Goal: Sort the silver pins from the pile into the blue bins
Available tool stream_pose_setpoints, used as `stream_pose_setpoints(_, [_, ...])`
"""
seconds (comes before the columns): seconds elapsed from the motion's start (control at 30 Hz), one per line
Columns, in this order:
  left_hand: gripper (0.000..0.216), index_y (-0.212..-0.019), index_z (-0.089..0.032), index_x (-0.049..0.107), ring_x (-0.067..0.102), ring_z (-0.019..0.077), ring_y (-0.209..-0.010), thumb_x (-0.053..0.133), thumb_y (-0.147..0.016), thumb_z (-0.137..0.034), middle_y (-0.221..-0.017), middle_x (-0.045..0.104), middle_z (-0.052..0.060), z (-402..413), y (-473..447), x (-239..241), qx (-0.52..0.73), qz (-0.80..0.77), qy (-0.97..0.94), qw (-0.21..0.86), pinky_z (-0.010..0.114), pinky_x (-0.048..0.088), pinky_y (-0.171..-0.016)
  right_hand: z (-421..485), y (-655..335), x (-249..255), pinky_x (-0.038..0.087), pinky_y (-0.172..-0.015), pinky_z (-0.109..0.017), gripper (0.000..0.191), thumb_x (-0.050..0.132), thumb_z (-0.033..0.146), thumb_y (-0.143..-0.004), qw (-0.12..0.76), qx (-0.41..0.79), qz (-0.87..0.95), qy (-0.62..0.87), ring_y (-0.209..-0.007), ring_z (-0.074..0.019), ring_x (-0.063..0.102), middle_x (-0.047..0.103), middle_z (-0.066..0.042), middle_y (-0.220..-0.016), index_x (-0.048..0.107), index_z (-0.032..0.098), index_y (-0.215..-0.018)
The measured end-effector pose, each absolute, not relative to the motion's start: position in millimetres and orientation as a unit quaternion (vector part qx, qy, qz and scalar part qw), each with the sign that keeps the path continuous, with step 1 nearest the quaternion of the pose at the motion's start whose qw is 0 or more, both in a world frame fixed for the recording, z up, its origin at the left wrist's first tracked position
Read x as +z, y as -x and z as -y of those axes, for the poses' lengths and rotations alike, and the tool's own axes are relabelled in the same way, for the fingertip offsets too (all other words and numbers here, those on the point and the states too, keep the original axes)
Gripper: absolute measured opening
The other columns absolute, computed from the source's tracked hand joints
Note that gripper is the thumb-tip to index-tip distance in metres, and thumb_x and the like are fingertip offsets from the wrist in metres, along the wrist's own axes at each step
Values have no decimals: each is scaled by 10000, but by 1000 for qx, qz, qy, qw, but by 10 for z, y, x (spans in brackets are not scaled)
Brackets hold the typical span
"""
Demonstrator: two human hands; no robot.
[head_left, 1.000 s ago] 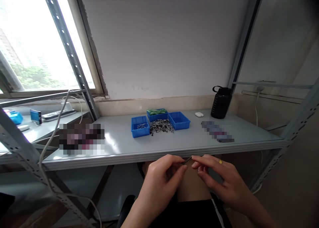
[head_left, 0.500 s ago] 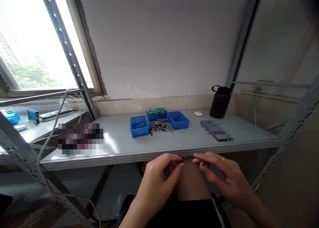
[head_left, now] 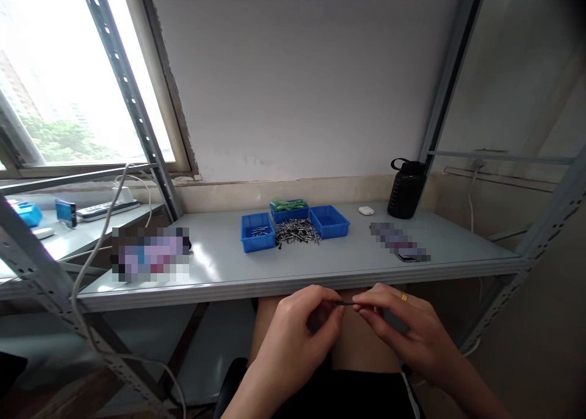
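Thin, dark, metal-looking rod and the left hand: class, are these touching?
Touching: head view shows the dark rod pinched by the left hand, between thumb and forefinger.

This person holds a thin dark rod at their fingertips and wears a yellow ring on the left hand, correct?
Not quite: the head view shows the yellow ring on the right hand. The thin dark rod is as you said.
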State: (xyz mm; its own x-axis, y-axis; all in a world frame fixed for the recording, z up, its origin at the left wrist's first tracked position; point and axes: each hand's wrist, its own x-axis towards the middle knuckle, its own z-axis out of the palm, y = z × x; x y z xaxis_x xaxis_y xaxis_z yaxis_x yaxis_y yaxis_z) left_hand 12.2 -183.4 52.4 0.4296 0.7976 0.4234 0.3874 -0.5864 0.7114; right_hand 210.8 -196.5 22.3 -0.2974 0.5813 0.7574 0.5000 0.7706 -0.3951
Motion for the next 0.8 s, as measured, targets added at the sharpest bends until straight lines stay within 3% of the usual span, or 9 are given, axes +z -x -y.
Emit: stream_pose_setpoints(0.8, [73, -866, -176, 668, 574, 118, -649, 602, -844, -154, -741, 661, 5, 1857, -124, 500, 410, -350, -802, 258, 205, 443, -612, 1955, -2090, 206, 511, -643, -243, 122, 502, 193, -929, 455, 35, 816, 356, -718, -146, 660, 690, -13, -815, 605, 238, -976])
